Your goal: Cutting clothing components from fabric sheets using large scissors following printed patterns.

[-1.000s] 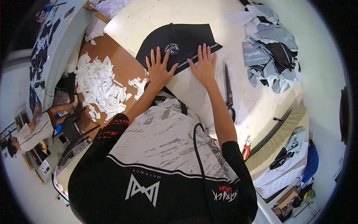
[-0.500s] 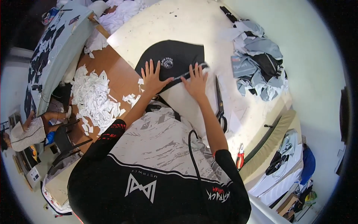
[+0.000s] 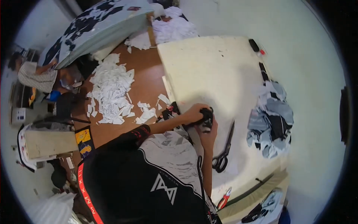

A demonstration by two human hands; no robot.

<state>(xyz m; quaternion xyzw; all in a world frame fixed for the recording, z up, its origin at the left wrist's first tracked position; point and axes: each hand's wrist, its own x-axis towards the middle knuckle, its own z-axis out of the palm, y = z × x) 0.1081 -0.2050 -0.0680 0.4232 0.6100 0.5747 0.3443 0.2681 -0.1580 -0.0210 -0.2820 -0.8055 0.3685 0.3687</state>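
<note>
Close together at the near-left edge of the pale table (image 3: 212, 67), my two hands hold a small bunched black cloth piece (image 3: 205, 118) with a bit of light pattern on it. My left hand (image 3: 194, 114) is closed over its left side. From below and the right, my right hand (image 3: 209, 135) has its fingers wrapped round it. How the cloth is folded inside the hands is hidden. Large black-handled scissors (image 3: 225, 151) lie on the table just right of my right hand.
A heap of grey and black cloth pieces (image 3: 274, 121) lies on the table's right side. Red-handled pliers (image 3: 224, 198) rest near the front. White scraps (image 3: 112, 91) cover part of the brown floor. At far left another person (image 3: 39, 76) works at a cloth-covered table (image 3: 108, 26).
The black cloth piece, before spread flat under both open hands, is now gathered up between them. Both hands have come together nearer my body. The view has turned.
</note>
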